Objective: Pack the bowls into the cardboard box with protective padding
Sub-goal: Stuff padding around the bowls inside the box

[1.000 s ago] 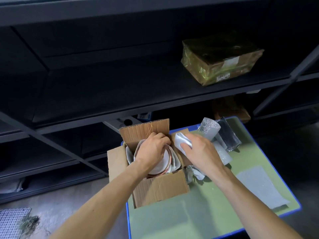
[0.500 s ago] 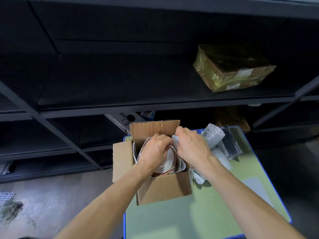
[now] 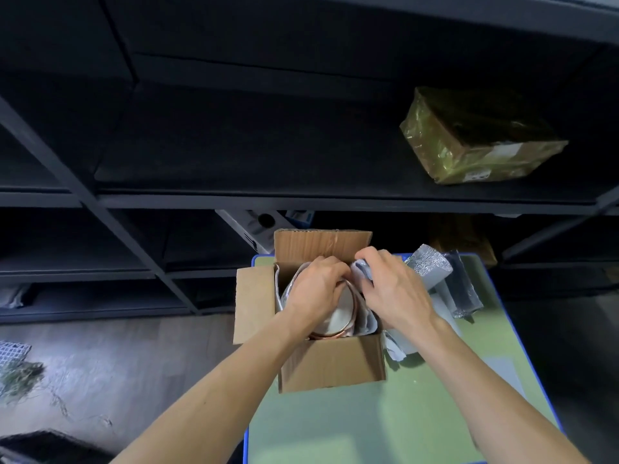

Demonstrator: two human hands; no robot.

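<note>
The copper-rimmed bowls [image 3: 341, 318], on edge in the cardboard box [image 3: 331, 366], are gripped by the curled left hand [image 3: 315, 291]; the foam sheet [image 3: 359, 273], pinched by the right hand [image 3: 397, 291], should be eased down at their 3 o'clock.

**Bowls on edge in the open box, padding around them**

The cardboard box [image 3: 331, 363] stands open at the far left part of the green table [image 3: 402, 423]. Its far flap is upright and its left flap is spread outward. Inside, the bowls [image 3: 340, 314] stand on edge, white within and copper-coloured at the rim. How many are nested there cannot be told. The left hand [image 3: 315, 289] lies over them, fingers curled on the upper rim. A silvery-white padding sheet [image 3: 367, 321] lines the box between bowls and walls. The right hand [image 3: 395, 289] grips its top at the far right corner. Just right of the box lie a silver roll of padding [image 3: 428, 266] and crumpled white sheets [image 3: 398, 346], which touch the box wall.
</note>
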